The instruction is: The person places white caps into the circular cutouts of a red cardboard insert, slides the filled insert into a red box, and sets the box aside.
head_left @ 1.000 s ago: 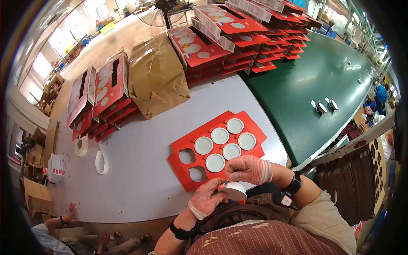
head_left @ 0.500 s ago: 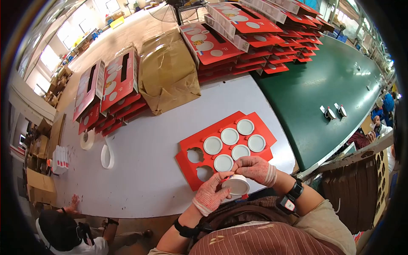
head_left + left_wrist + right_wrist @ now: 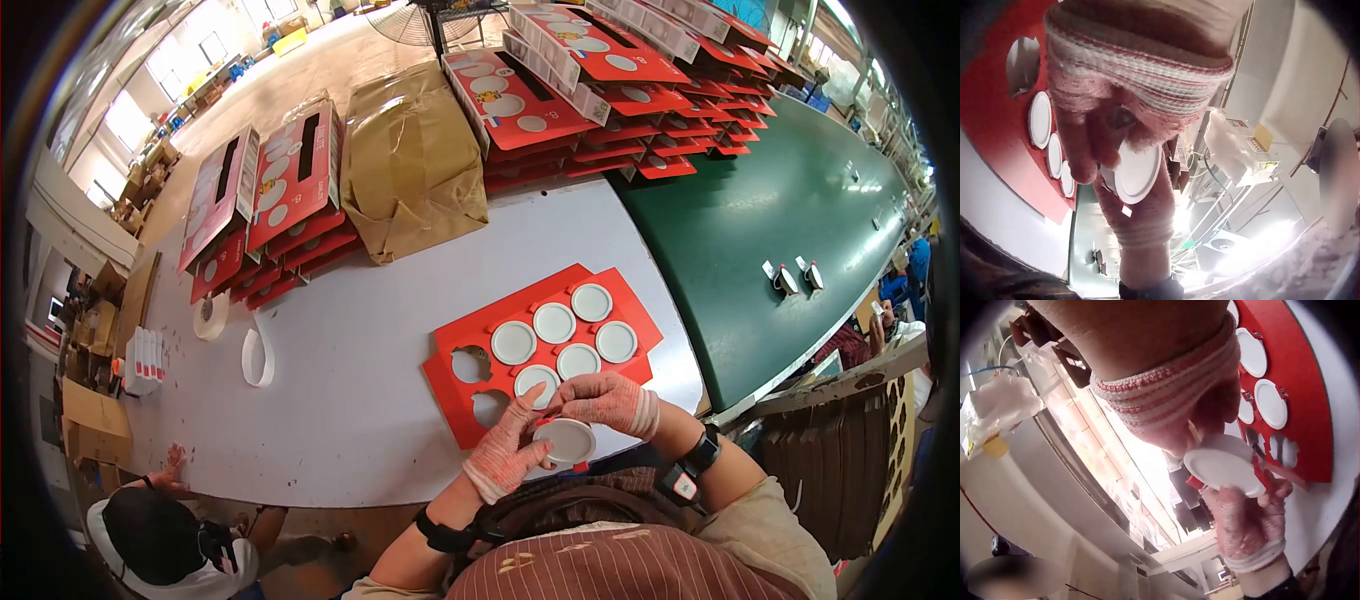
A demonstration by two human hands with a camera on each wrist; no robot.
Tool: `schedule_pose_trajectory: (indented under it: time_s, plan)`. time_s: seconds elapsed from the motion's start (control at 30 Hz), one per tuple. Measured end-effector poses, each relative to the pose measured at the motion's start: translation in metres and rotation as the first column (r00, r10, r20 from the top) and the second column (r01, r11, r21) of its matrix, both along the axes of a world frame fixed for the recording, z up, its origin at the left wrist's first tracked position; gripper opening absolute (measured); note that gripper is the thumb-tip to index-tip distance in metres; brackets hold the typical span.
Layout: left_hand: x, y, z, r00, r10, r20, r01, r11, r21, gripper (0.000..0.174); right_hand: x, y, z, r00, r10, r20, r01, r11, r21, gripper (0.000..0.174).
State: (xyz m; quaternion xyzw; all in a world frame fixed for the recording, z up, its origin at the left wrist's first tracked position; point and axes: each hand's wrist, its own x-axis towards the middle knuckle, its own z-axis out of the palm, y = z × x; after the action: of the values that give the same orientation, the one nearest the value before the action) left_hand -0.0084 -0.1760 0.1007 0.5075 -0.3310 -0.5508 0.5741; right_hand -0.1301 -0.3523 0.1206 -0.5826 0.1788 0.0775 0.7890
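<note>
My gloved left hand (image 3: 505, 458) grips a white round disc (image 3: 567, 441) with red tabs on its edge, thumb across its face. The disc is tilted, close over the table's front edge. My gloved right hand (image 3: 612, 402) pinches the disc's far edge; its fingertips are partly hidden in the head view. In the right wrist view the disc (image 3: 1225, 470) shows a thick side and a red tab at each end. Beyond the hands lies a red card sheet (image 3: 448, 395) with several similar white discs (image 3: 554, 323) set in it and two bare cut-outs at its left end.
Stacked red printed cartons (image 3: 530, 110) and a brown-wrapped parcel (image 3: 415, 165) stand at the table's back. A tape roll (image 3: 210, 317) and a white band loop (image 3: 257, 358) lie at left. Two small items sit on the green belt (image 3: 720, 260). Another person (image 3: 150, 535) is at lower left.
The disc has turned so that its white face now points up toward the head camera. Both hands stay on it. The other person has leaned into view at lower left.
</note>
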Motion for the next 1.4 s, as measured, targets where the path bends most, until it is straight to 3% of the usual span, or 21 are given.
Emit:
schedule_pose_trajectory:
  time_s: [0.07,0.1,0.17,0.27,0.33,0.5,0.53,0.6,0.67,0.73,0.8,0.83,0.87,0.93,1.0,1.07,1.2,1.27,1.33,1.37,1.4]
  plan:
    - [-0.001,0.002,0.001,0.982,-0.025,0.187,0.041,0.996,-0.085,0.073,0.001,0.0,0.0,1.0,0.012,0.008,-0.013,1.0,0.018,0.017]
    - [-0.001,0.004,0.002,0.983,-0.028,0.182,0.044,0.995,-0.085,0.073,0.002,-0.001,-0.001,0.998,0.057,0.018,-0.058,0.998,0.031,0.016]
    - [-0.002,0.01,0.003,0.997,-0.071,-0.033,0.072,0.997,0.028,0.065,0.001,0.003,-0.004,0.995,0.093,0.02,-0.094,0.995,0.047,0.015]
    - [-0.001,0.011,-0.001,0.989,-0.136,-0.061,0.127,0.983,-0.131,0.057,0.002,0.009,-0.006,1.0,0.025,0.011,-0.027,0.979,0.201,0.014]
    - [0.002,0.01,-0.001,0.978,-0.203,-0.049,0.197,0.975,-0.106,0.048,0.001,0.011,-0.009,0.997,0.022,0.072,-0.047,0.926,0.374,0.013]
    - [0.001,0.011,0.002,0.98,-0.149,-0.132,0.151,0.989,0.006,0.03,0.002,0.02,-0.016,0.998,-0.053,0.024,0.04,0.926,0.376,0.018]
    - [-0.001,0.009,0.003,0.981,-0.146,-0.131,0.148,0.989,0.005,0.03,0.001,0.02,-0.018,0.993,-0.112,0.032,0.099,0.957,0.273,0.021]
    - [-0.002,0.005,0.008,0.988,-0.024,0.153,0.012,0.997,0.081,0.034,0.002,0.019,-0.01,0.986,-0.159,0.046,0.149,0.975,0.168,0.024]
    - [0.0,0.004,0.007,0.993,0.002,0.118,-0.015,0.994,0.11,0.035,-0.001,0.016,0.005,0.972,-0.215,-0.093,0.213,0.977,-0.025,0.028]
    - [0.002,0.004,0.003,0.996,0.03,0.083,-0.041,0.989,0.139,0.035,-0.003,0.018,-0.003,0.984,-0.166,-0.062,0.165,0.986,-0.021,0.028]
    - [0.0,0.003,-0.005,0.985,0.173,-0.008,-0.17,0.974,0.152,0.037,-0.004,0.032,0.004,0.99,-0.121,0.071,0.131,0.981,-0.146,0.029]
    - [-0.001,0.001,-0.01,0.981,0.182,-0.07,-0.173,0.977,0.127,0.039,-0.003,0.036,0.012,0.995,-0.094,-0.037,0.082,0.967,-0.241,0.031]
    - [-0.003,-0.002,-0.017,0.977,0.204,-0.057,-0.195,0.972,0.134,0.039,-0.003,0.037,0.012,0.997,-0.072,-0.027,0.064,0.971,-0.231,0.031]
    - [-0.004,-0.003,-0.027,0.973,0.203,-0.107,-0.19,0.974,0.121,0.04,-0.004,0.039,0.0,0.989,-0.137,-0.054,0.105,0.912,-0.397,0.03]
    - [-0.003,-0.006,-0.027,0.961,0.175,-0.212,-0.14,0.975,0.171,0.041,-0.004,0.039,-0.002,0.987,-0.158,-0.006,0.146,0.925,-0.352,0.028]
    - [0.0,-0.005,-0.019,0.976,0.162,-0.148,-0.139,0.978,0.153,0.043,0.003,0.041,0.01,0.982,-0.171,-0.077,0.138,0.937,-0.32,0.028]
    - [0.019,-0.004,-0.007,0.952,0.037,-0.303,0.031,0.976,0.217,0.047,0.006,0.035,0.0,0.979,-0.202,-0.034,0.184,0.939,-0.291,0.031]
    - [0.031,0.0,-0.005,0.997,0.074,-0.033,-0.069,0.989,0.128,0.055,0.006,0.023,0.0,0.981,-0.17,-0.096,0.125,0.924,-0.361,0.034]
    - [0.054,0.001,-0.033,0.91,0.26,0.323,-0.301,0.95,0.082,0.067,0.003,0.016,-0.009,0.977,-0.215,-0.018,0.198,0.926,-0.32,0.036]
    - [0.073,0.001,-0.059,0.674,0.241,0.699,-0.454,0.881,0.134,0.072,0.002,0.011,-0.011,0.978,-0.209,-0.001,0.194,0.908,-0.371,0.036]
    - [0.08,0.006,-0.041,0.503,0.375,0.778,-0.55,0.834,-0.046,0.07,0.002,0.008,-0.015,0.974,-0.224,0.034,0.221,0.901,-0.373,0.037]
